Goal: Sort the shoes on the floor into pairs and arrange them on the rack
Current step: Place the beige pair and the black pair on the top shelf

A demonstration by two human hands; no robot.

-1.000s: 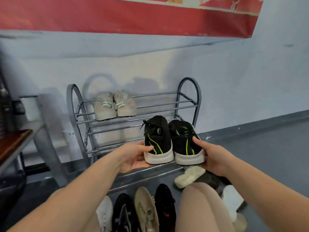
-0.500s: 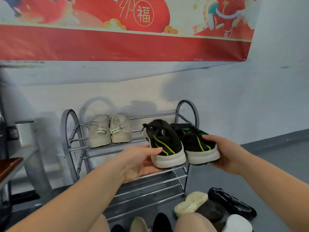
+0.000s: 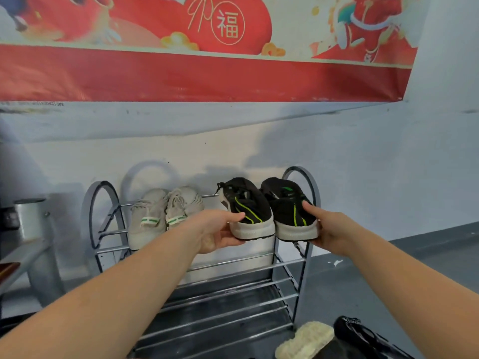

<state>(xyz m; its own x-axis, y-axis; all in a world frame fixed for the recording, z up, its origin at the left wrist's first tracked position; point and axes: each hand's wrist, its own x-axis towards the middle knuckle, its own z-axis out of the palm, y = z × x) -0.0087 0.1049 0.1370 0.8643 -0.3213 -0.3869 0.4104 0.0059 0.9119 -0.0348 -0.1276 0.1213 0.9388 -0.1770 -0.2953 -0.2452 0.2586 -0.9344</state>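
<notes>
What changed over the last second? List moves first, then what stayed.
Both hands, left hand and right hand, raised the black sneakers from the middle tier to the top shelf, right of the beige sneakers. Grip unchanged; beige pair unmoved.

You have two black sneakers: the left sneaker shows lime-green curved lines and a white sole, the right sneaker a green stripe and a white sole. Beside them the beige pair carries white heel tabs with green dashes. Your rack is grey metal. The banner above is red with white and gold.
</notes>
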